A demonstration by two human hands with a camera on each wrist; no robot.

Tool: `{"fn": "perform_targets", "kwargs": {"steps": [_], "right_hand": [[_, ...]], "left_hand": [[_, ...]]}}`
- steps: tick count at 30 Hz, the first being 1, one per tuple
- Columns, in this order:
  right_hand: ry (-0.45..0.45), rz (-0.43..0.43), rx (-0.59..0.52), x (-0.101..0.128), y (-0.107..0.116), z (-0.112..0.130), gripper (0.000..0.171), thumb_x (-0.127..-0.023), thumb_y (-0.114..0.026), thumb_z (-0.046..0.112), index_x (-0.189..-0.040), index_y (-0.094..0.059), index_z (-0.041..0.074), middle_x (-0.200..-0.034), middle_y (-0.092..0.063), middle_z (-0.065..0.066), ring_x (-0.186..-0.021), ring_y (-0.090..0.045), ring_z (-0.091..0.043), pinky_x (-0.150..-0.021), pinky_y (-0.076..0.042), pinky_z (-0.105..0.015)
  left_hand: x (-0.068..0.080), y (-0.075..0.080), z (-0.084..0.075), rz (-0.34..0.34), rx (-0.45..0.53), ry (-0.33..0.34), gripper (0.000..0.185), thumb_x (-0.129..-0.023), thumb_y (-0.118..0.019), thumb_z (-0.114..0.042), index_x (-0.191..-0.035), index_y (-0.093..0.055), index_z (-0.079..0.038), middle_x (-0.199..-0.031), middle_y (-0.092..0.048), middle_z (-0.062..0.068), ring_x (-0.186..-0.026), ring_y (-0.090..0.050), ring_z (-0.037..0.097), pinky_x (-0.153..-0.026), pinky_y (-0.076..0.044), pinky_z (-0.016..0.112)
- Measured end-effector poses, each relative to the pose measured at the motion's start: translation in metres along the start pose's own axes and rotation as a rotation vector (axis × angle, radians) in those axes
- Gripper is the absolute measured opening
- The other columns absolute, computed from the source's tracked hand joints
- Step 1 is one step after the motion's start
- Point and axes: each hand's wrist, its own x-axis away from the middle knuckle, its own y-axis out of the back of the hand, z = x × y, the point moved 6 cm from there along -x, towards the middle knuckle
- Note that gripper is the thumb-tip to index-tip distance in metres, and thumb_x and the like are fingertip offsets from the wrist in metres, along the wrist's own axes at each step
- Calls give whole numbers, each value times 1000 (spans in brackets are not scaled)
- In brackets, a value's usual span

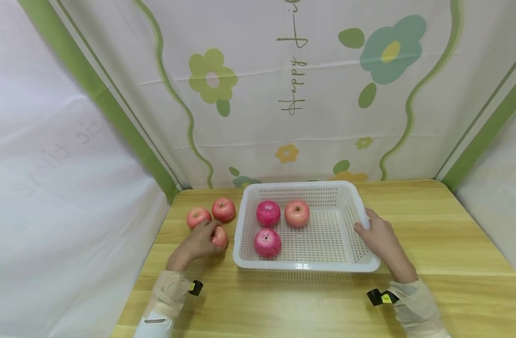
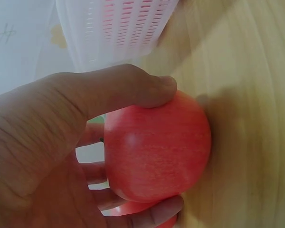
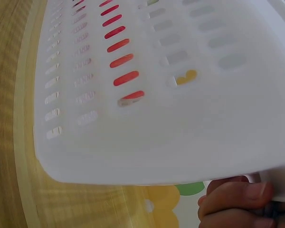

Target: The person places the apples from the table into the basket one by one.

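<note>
just left of the white plastic basket (image 1: 300, 266), the person's left hand (image 1: 199, 241) grips a pinkish-red apple (image 1: 220, 238), thumb on one side and fingers curled about the other. whether that apple bears on the wooden tabletop (image 1: 300, 305) or is slightly clear of it, i cannot tell. beyond it, towards the back edge, sit two loose apples: a paler one (image 1: 194, 217) right by the knuckles, and a redder one (image 1: 223, 209) with its stem up, nearer the basket. in the left wrist view part of another apple shows behind the little finger.

the right hand (image 1: 380, 237) holds the basket by its right-hand rim, thumb over the edge and fingers bent beneath it on the outside. three apples lie inside, all towards the left: a deep-pink one (image 1: 268, 213) at the back, a second deep-pink one (image 1: 268, 242) in front of it, and a light red one (image 1: 297, 213) beside the back one. black wrist devices (image 1: 195, 288) are strapped on over tan wrapping (image 1: 169, 286). behind everything hangs a white flowered curtain (image 1: 249, 122) with sideways lettering.
</note>
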Motion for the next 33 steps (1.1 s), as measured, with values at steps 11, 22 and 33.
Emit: {"fn": "perform_targets", "kwargs": {"steps": [11,22,33], "right_hand": [[-12,5,10,0,-1,-1,72,-108,-52,17,-162,-18,-15,-130,-59,-47,-84,-78,-36,-59,-64,-38],[-10,4,17,-1,2,0,72,-107,-52,18,-162,-18,-16,-130,-59,-47,-85,-78,-37,-60,-64,-38],[-7,2,9,0,1,1,71,-107,-52,17,-161,-20,-15,-130,-59,-47,-87,-78,-39,-60,-65,-39]], "left_hand": [[3,15,-9,-40,-6,-62,63,-78,-87,-28,-132,-63,-4,-123,-68,15,-121,-58,34,-103,-52,55],[6,27,-15,-4,-14,-53,68,-79,-85,-27,-136,-62,0,-132,-59,22,-119,-58,35,-102,-53,59],[8,38,-23,22,-25,-48,69,-80,-84,-27,-140,-60,-2,-138,-56,25,-126,-55,39,-106,-51,62]]}}
